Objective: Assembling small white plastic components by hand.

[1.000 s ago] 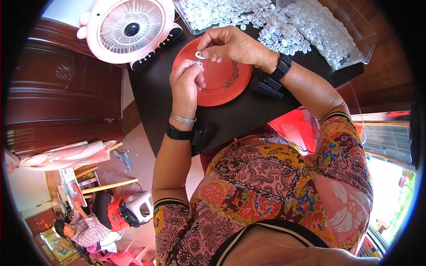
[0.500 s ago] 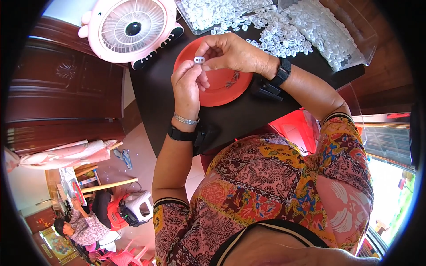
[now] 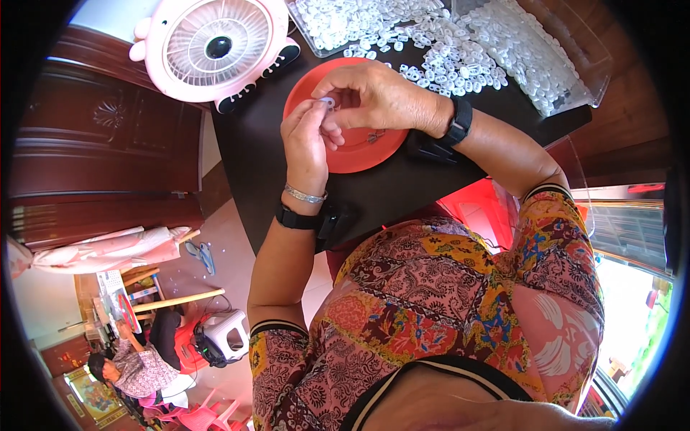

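A small white plastic piece with holes (image 3: 328, 102) sits between the fingertips of both my hands, partly covered by them. My left hand (image 3: 305, 136) pinches it from the near left side. From the right, my right hand (image 3: 384, 97) curls its fingers and thumb around the same piece. Both hands are over a round orange-red dish (image 3: 359, 159). Inside the dish lie some small metal parts (image 3: 376, 135), too small to make out and partly covered by my right hand.
Heaps of similar white pieces (image 3: 460, 65) spill from clear trays (image 3: 571, 97) at the back of the dark table (image 3: 251, 172). A pink animal-shaped fan (image 3: 215, 50) stands at the far left. Another person (image 3: 144, 370) sits at the lower left, near a white stool (image 3: 226, 334).
Both hands have shifted slightly to the right. The white piece has turned and is now more hidden by my fingers, and my right hand covers more of the metal parts.
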Tool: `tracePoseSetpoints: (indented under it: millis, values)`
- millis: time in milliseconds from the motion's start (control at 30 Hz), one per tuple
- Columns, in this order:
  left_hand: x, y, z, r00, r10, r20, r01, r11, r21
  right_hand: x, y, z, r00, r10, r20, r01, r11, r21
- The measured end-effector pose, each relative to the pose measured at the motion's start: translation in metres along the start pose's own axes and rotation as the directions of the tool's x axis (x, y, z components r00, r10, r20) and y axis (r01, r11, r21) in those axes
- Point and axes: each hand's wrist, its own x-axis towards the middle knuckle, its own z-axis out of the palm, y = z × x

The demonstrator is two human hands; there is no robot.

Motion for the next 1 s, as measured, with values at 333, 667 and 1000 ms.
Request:
tracePoseSetpoints:
  millis: [333,667,1000]
  values:
    - [-0.003,0.004,0.005,1.0,0.015,-0.015,-0.016,0.995,-0.1,-0.001,0.006,0.007,0.942,-0.322,-0.092,0.264,0.883,-0.389]
    - [-0.004,0.001,0.005,0.996,0.088,0.016,-0.086,0.993,-0.081,-0.003,0.002,0.005,0.966,-0.254,-0.054,0.22,0.911,-0.35]
    - [-0.01,0.006,0.008,0.982,0.188,0.02,-0.187,0.981,-0.04,-0.003,-0.001,0.004,0.944,-0.323,-0.069,0.269,0.872,-0.409]
